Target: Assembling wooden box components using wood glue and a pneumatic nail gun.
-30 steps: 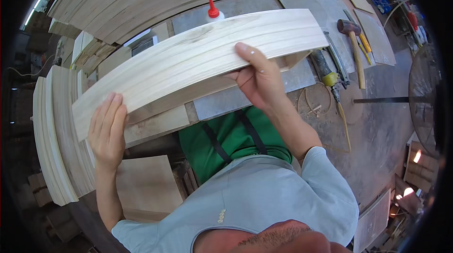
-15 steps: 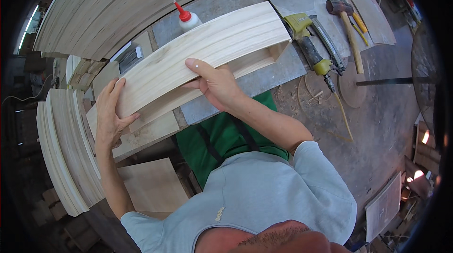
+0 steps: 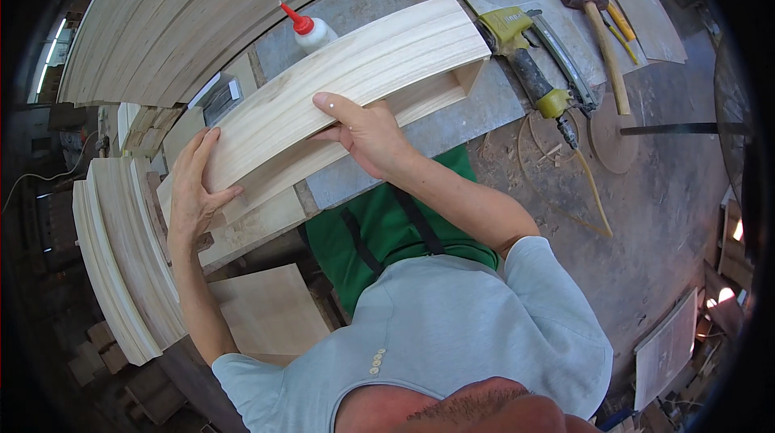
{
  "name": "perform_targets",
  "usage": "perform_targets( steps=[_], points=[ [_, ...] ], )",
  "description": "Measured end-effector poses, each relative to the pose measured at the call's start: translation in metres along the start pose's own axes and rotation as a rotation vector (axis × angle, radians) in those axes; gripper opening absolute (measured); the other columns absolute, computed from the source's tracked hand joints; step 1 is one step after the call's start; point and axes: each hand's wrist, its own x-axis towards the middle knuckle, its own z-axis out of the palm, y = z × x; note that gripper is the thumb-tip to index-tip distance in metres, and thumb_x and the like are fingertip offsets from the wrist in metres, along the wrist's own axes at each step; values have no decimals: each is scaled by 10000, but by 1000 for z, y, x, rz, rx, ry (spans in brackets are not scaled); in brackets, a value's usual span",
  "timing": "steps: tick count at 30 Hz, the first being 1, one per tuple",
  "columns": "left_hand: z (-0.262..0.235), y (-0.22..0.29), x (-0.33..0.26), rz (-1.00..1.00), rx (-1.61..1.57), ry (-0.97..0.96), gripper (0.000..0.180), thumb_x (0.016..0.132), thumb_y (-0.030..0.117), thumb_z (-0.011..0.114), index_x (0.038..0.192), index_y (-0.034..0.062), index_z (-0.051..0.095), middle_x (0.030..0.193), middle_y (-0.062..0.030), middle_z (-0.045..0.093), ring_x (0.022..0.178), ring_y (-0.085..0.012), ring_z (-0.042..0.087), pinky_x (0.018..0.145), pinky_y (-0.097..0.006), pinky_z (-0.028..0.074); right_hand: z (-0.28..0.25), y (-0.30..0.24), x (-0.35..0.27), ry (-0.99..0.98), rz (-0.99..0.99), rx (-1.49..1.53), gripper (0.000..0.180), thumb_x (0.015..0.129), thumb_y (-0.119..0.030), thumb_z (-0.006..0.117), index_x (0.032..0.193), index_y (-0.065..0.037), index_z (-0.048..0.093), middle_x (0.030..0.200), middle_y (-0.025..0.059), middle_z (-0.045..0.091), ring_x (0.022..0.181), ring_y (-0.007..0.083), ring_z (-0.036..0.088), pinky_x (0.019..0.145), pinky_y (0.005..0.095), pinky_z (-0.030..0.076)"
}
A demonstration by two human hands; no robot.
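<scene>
A long, pale wooden box (image 3: 347,62) with its near side unclosed lies at a slant across the bench. My right hand (image 3: 367,134) grips the near edge of its top board, thumb on top and fingers tucked underneath, partly hidden. At the box's left end my left hand (image 3: 196,187) is wrapped round the corner, its fingers along the end and its thumb at the near edge. A white glue bottle (image 3: 316,35) with a red nozzle stands just behind the box. Beside the right end lies a yellow-green air nail gun (image 3: 529,66).
Stacked boards (image 3: 202,21) fill the far left, and more long pieces (image 3: 129,255) stand at the left. A mallet (image 3: 605,46) lies beyond the nail gun, whose hose (image 3: 593,191) trails toward me. A metal-topped bench (image 3: 339,187) lies under the box.
The whole view has shifted slightly. Both hands keep the same hold on the wooden box, which shows no clear movement against the bench.
</scene>
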Motion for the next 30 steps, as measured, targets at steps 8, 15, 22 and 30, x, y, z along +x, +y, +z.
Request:
perform_targets(
  steps=[8,15,22,30],
  points=[
    [-3,8,1,29,12,5,1038,491,453,820,1388,134,405,1419,-167,370,1308,-330,351,1079,-448,307,-9,3,2,-50,25,11,536,856,-161,651,1267,36,369,1186,154,521,1062,224,555,813,366,537],
    [17,126,73,355,-120,124,947,650,503,752,1388,46,376,1444,-190,332,1335,-335,321,1084,-424,267,-53,-45,-59,-43,162,-541,317,905,-131,578,1165,46,544,1017,120,649,920,176,635,795,303,512],
    [61,227,149,519,-65,184,874,663,463,770,1335,19,430,1397,-219,380,1288,-369,367,1055,-451,309,-105,-108,-69,444,-919,-1118,344,806,-27,664,1144,-29,600,1074,104,600,869,153,573,689,263,476],
    [75,239,163,490,-152,96,857,636,392,793,1304,-13,441,1305,-231,451,1219,-381,417,1027,-435,341,-116,-117,-43,283,-910,-1295,389,753,-26,691,1135,-31,613,1085,109,602,911,254,570,747,323,478]
  ],
)
